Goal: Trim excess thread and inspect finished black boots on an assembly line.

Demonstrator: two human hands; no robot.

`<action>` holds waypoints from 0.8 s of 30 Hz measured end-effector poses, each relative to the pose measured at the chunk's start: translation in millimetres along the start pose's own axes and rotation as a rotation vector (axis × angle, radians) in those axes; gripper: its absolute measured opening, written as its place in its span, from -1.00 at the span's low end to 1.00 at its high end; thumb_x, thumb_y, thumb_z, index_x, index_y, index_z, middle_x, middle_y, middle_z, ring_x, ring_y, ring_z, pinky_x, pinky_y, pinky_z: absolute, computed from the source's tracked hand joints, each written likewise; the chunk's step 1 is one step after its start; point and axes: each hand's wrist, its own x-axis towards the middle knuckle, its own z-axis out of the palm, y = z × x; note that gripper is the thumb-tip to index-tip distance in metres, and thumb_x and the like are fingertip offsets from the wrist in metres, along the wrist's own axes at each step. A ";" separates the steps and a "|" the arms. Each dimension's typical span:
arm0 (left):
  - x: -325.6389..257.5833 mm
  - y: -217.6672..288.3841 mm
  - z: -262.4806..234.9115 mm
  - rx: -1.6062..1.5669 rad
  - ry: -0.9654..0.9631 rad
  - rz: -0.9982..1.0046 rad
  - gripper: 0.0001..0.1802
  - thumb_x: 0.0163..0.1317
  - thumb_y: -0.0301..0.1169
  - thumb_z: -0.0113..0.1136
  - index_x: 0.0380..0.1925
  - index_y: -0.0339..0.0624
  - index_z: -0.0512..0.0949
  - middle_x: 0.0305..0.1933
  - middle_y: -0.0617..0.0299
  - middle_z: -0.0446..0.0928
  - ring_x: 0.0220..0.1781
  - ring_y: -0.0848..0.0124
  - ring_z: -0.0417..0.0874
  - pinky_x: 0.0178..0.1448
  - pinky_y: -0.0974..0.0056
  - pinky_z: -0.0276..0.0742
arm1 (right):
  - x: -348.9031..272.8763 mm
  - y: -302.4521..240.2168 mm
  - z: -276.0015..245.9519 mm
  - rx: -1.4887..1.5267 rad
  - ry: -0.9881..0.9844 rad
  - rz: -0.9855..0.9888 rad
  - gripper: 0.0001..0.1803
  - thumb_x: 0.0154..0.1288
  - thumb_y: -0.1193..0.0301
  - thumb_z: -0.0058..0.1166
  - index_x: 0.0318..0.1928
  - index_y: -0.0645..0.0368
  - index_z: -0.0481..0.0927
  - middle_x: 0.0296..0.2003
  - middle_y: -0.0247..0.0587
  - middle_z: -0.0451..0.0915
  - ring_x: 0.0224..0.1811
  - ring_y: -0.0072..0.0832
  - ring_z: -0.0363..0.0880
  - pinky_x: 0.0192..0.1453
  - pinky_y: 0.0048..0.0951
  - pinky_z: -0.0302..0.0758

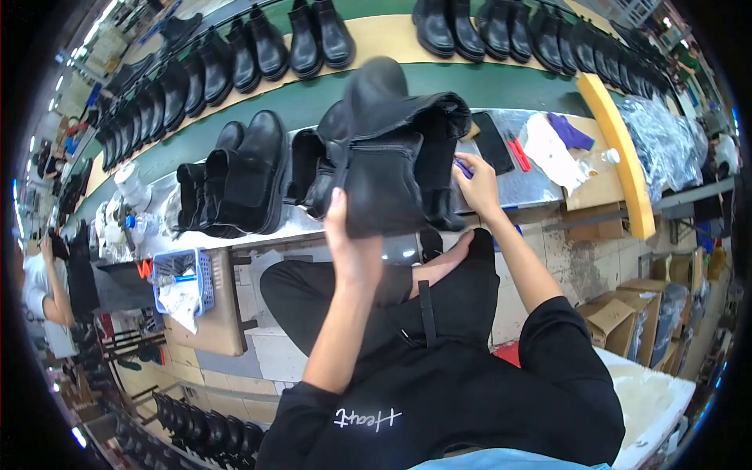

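Observation:
My left hand grips a black leather boot from below, holding it up over the bench edge with its wide shaft opening turned toward the right. A zip runs across the boot's side. Close to that opening, my right hand pinches a small purple object, whose kind I cannot make out. Behind the lifted boot stands another black boot, partly hidden. To the left, a pair of black boots stands on the bench.
Rows of black boots line a green conveyor beyond the bench. Red-handled pliers, a white cloth, a purple cloth and a yellow foam bar lie right. A blue basket hangs left; a person works there.

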 end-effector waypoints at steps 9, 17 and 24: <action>47.9 -81.7 -65.0 -0.357 0.111 -0.156 -0.20 0.36 0.23 0.09 0.37 -0.09 0.29 0.43 0.05 0.32 0.49 0.04 0.29 0.39 -0.03 0.36 | -2.2 -7.0 24.3 -0.024 0.169 -0.144 -0.69 0.29 0.32 0.28 -0.03 0.22 0.67 -0.26 -0.06 0.62 -0.24 -0.14 0.66 -0.12 -0.26 0.55; -31.3 -35.8 -35.5 0.561 0.386 0.421 -0.37 0.40 -0.43 0.18 0.39 -0.39 0.21 0.46 -0.03 0.21 0.51 0.16 0.24 0.57 -0.01 0.09 | -1.0 1.8 23.7 -0.036 0.171 -0.123 -0.68 0.26 0.33 0.30 -0.03 0.23 0.67 -0.26 -0.07 0.62 -0.24 -0.11 0.64 -0.14 -0.24 0.53; 38.4 90.8 16.8 1.656 -0.234 0.705 -0.68 0.34 -0.50 0.19 0.09 -0.27 0.49 -0.24 0.02 0.63 -0.24 0.18 0.71 -0.12 0.16 0.62 | 1.0 -4.9 23.3 -0.046 0.208 -0.157 -0.68 0.25 0.34 0.29 -0.02 0.21 0.67 -0.27 -0.07 0.60 -0.25 -0.10 0.63 -0.16 -0.21 0.53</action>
